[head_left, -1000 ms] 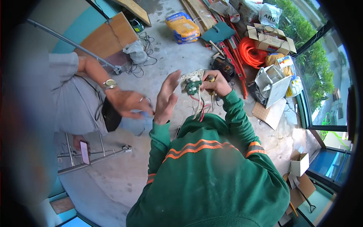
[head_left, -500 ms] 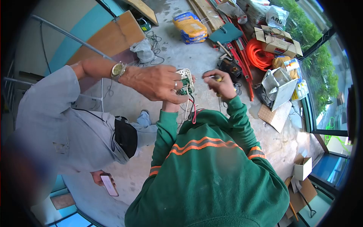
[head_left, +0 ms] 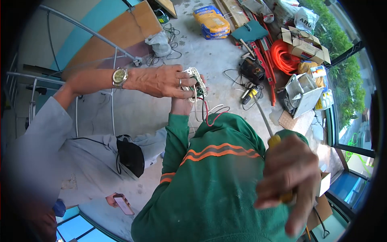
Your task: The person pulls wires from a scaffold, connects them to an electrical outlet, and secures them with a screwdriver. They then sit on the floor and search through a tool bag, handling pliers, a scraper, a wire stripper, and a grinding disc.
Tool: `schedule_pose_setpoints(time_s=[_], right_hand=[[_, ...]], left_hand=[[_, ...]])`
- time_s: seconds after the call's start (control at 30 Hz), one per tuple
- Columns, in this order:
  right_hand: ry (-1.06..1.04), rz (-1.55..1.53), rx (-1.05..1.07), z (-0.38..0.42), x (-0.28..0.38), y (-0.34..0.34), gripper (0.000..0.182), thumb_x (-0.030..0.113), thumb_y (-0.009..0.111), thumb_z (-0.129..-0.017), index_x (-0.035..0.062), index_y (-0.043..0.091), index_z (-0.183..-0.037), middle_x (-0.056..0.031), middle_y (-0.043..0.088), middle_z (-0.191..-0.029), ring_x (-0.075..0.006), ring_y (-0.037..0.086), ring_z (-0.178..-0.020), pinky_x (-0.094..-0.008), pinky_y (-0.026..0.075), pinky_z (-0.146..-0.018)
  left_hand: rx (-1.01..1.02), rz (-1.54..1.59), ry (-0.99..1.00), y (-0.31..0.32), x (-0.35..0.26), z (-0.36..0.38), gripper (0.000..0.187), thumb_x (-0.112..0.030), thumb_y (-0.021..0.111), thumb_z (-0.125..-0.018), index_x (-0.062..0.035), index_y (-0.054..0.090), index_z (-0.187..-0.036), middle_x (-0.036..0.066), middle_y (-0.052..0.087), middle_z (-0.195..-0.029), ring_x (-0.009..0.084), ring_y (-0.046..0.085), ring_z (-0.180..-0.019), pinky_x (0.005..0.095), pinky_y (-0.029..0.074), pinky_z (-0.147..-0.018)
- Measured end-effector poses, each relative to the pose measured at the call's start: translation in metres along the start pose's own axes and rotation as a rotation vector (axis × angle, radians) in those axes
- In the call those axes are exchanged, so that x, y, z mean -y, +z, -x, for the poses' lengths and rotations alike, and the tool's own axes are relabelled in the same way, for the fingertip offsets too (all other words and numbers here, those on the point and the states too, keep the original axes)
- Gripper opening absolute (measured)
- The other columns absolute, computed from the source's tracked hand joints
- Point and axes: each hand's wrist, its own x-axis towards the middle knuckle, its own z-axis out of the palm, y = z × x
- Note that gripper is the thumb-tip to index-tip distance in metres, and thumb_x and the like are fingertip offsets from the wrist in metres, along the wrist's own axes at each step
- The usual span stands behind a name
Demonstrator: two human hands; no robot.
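My left hand (head_left: 181, 106) reaches up in a green sleeve and holds a white wall socket unit (head_left: 194, 79) from below. Red, white and black wires (head_left: 208, 113) hang from the unit. A co-worker's hand (head_left: 163, 81), with a wristwatch and a ring, grips the same unit from the left and covers part of my fingers. My right hand (head_left: 288, 178) is close to the camera at the lower right, blurred, and closed around a yellow-handled screwdriver (head_left: 270, 131) whose shaft points up and away. The screwdriver is well apart from the socket unit.
The co-worker in a grey shirt stands at the left, with a phone (head_left: 122, 204) in the other hand. On the concrete floor lie an orange hose coil (head_left: 282, 57), cardboard boxes (head_left: 305, 43), yellow bags (head_left: 212, 21), a metal box (head_left: 300, 91) and tools (head_left: 252, 71). A metal pipe frame (head_left: 92, 34) stands at the left.
My right hand has drawn the screwdriver back from the socket unit toward the camera. The co-worker's hand, which reached in earlier, still grips the unit.
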Motion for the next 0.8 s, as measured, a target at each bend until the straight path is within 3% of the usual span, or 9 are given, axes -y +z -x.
schedule_pose_setpoints(time_s=[0.1,0.17,0.3,0.37,0.47,0.5,0.6,0.77,0.8], right_hand=[[-0.063,-0.006,0.065,-0.017,0.003,0.009,0.039,-0.001,0.067,-0.080,0.0279,0.063,-0.106,-0.0070,0.067,-0.079,-0.0063,0.041,-0.042,-0.0196,0.027,-0.034],[-0.073,0.007,0.150,-0.025,-0.006,0.005,0.034,-0.003,0.059,-0.081,0.0266,0.059,-0.098,-0.0076,0.067,-0.081,-0.0061,0.037,-0.042,-0.0197,0.026,-0.034],[-0.138,-0.010,0.227,-0.033,-0.013,0.008,0.022,0.000,0.048,-0.081,0.0215,0.055,-0.081,-0.0064,0.065,-0.081,-0.0059,0.038,-0.043,-0.0205,0.025,-0.034],[-0.093,0.039,0.217,-0.041,-0.009,0.006,0.025,0.008,0.054,-0.081,0.0233,0.055,-0.100,-0.0043,0.063,-0.080,-0.0068,0.039,-0.044,-0.0213,0.030,-0.035],[-0.034,0.313,0.058,-0.045,0.001,0.018,0.064,0.021,0.065,-0.081,0.0310,0.051,-0.142,-0.0019,0.059,-0.079,-0.0072,0.039,-0.045,-0.0214,0.035,-0.038],[-0.102,0.394,-0.007,-0.044,-0.006,0.023,0.062,0.020,0.064,-0.082,0.0324,0.051,-0.142,-0.0011,0.058,-0.077,-0.0064,0.038,-0.046,-0.0213,0.034,-0.038],[-0.187,0.607,-0.203,-0.045,-0.023,0.048,0.049,0.017,0.061,-0.084,0.0247,0.057,-0.133,-0.0029,0.058,-0.075,-0.0101,0.043,-0.045,-0.0259,0.036,-0.038],[0.223,0.568,0.193,-0.007,-0.046,0.015,0.015,0.023,0.064,-0.077,0.0079,0.061,-0.077,-0.0068,0.059,-0.075,-0.0161,0.056,-0.055,-0.0295,0.045,-0.045],[0.529,0.424,0.129,0.000,-0.058,0.007,0.022,0.027,0.065,-0.083,0.0056,0.063,-0.076,-0.0081,0.060,-0.071,-0.0178,0.058,-0.056,-0.0309,0.044,-0.047]], left_hand=[[-0.064,0.105,-0.027,-0.007,-0.005,-0.002,0.052,-0.049,0.041,-0.099,-0.0055,0.054,-0.124,0.016,0.062,-0.117,0.0297,0.063,-0.105,0.0524,0.055,-0.088],[0.014,0.064,-0.004,-0.017,-0.009,-0.004,0.057,-0.053,0.043,-0.097,-0.0068,0.053,-0.128,0.018,0.060,-0.123,0.0327,0.059,-0.113,0.0586,0.049,-0.095],[-0.052,0.010,0.039,-0.013,-0.011,0.005,0.049,-0.047,0.041,-0.099,-0.0075,0.055,-0.124,0.017,0.062,-0.119,0.0301,0.062,-0.107,0.0527,0.054,-0.089],[-0.052,-0.008,0.052,-0.014,-0.015,0.006,0.049,-0.047,0.042,-0.099,-0.0072,0.055,-0.125,0.018,0.062,-0.119,0.0304,0.062,-0.108,0.0530,0.054,-0.090],[-0.060,0.017,0.044,-0.019,-0.017,0.006,0.053,-0.050,0.041,-0.099,-0.0066,0.054,-0.126,0.018,0.061,-0.120,0.0309,0.061,-0.109,0.0540,0.052,-0.093],[-0.056,-0.001,0.047,-0.021,-0.017,0.007,0.057,-0.053,0.040,-0.099,-0.0062,0.053,-0.128,0.018,0.061,-0.121,0.0315,0.061,-0.110,0.0547,0.050,-0.095],[-0.100,-0.138,0.085,-0.011,-0.022,0.011,0.069,-0.062,0.035,-0.098,-0.0032,0.050,-0.131,0.018,0.061,-0.123,0.0314,0.061,-0.112,0.0525,0.049,-0.097],[-0.188,-0.516,0.198,0.015,-0.036,0.021,0.079,-0.066,0.032,-0.097,0.0019,0.047,-0.134,0.018,0.062,-0.122,0.0291,0.061,-0.112,0.0431,0.051,-0.095],[-0.183,-0.601,0.246,0.016,-0.039,0.024,0.079,-0.066,0.032,-0.097,0.0027,0.047,-0.134,0.018,0.062,-0.122,0.0281,0.061,-0.112,0.0413,0.050,-0.095]])
